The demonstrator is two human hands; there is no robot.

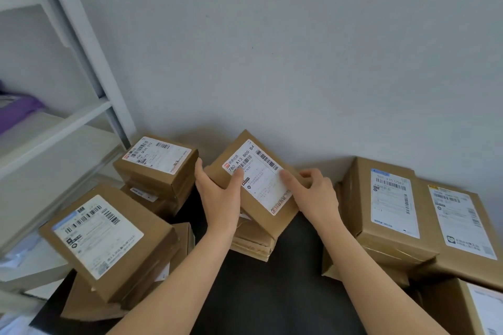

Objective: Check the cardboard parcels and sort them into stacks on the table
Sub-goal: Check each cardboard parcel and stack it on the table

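We hold a flat brown cardboard parcel (265, 185), tilted, over a low stack (253, 242) at the table's (285, 280) far middle. Our left hand (220, 193) grips its left edge and our right hand (315, 193) its right, thumbs on the smooth white label. Matte dark tabletop lies bare between the left stacks (103, 236) and the right stacks (392, 209).

A brown held parcel (261, 182) with a white label reading 780 A13 B00 B4 sits tilted, gripped at its sides by the left hand (217, 190) and right hand (315, 193), over a low centre stack (253, 242); the far-left stack (158, 168) and near-left stack (109, 239) carry labelled parcels on top; the right stack (389, 209) and a flat rightmost parcel (462, 228) lie label up.
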